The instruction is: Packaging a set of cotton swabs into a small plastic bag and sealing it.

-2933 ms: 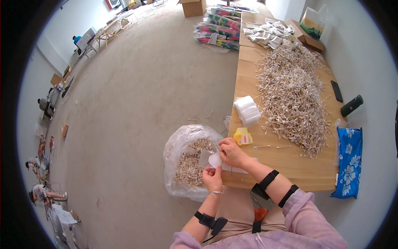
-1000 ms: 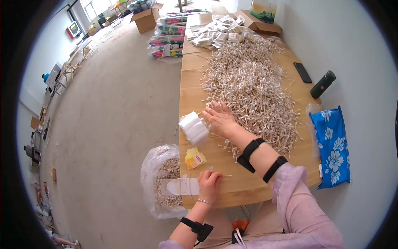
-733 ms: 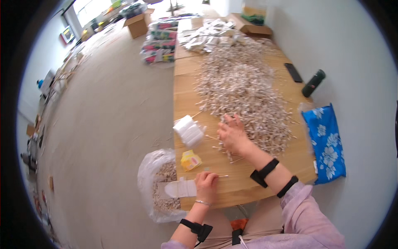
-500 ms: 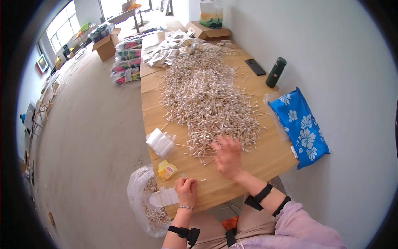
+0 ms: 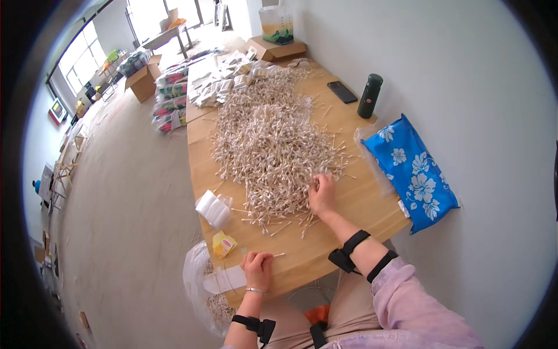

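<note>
While the left hand [image 5: 257,271] is positioned at the near left corner of the table [image 5: 311,253], its bent fingers are placed over one end of a flat white plastic bag [image 5: 225,281]; a single cotton swab [image 5: 279,255] is seen projecting rightward beside the fingertips, and whether it is gripped or merely lies there cannot be told. The right hand [image 5: 323,195] is set at the near right flank of the swab pile [image 5: 261,139], with its fingers curled among the swabs; whether any are pinched cannot be determined. The pile is spread lengthwise along the middle of the table. To its left, a stack of white bags [image 5: 214,209] is located near the table edge, with yellow cards [image 5: 223,244] placed nearer the left hand. Below this edge, a clear sack [image 5: 195,279] containing swabs is situated. Along the right side, a blue flowered pouch [image 5: 415,180], a dark green bottle [image 5: 370,96] and a black phone [image 5: 342,92] are arranged. At the far end, small white packets [image 5: 226,81] are heaped near a cardboard box [image 5: 276,50].
</note>
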The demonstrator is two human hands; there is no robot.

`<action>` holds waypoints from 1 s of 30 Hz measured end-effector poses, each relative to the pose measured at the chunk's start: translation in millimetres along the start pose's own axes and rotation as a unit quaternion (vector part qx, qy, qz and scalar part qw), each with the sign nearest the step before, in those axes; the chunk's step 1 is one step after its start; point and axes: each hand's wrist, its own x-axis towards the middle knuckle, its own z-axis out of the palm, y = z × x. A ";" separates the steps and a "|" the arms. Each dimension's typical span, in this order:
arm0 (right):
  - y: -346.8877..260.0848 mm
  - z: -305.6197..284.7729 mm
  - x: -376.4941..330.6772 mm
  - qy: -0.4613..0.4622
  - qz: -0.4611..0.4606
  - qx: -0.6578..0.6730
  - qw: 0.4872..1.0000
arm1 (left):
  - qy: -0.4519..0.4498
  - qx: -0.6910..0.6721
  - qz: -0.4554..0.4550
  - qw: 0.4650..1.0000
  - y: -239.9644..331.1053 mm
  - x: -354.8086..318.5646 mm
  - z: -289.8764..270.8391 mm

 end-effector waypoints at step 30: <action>-26.2 -46.3 -117.6 -0.151 -0.172 -0.124 0.966 | -0.024 -0.045 -0.002 0.999 -3.1 0.4 -3.9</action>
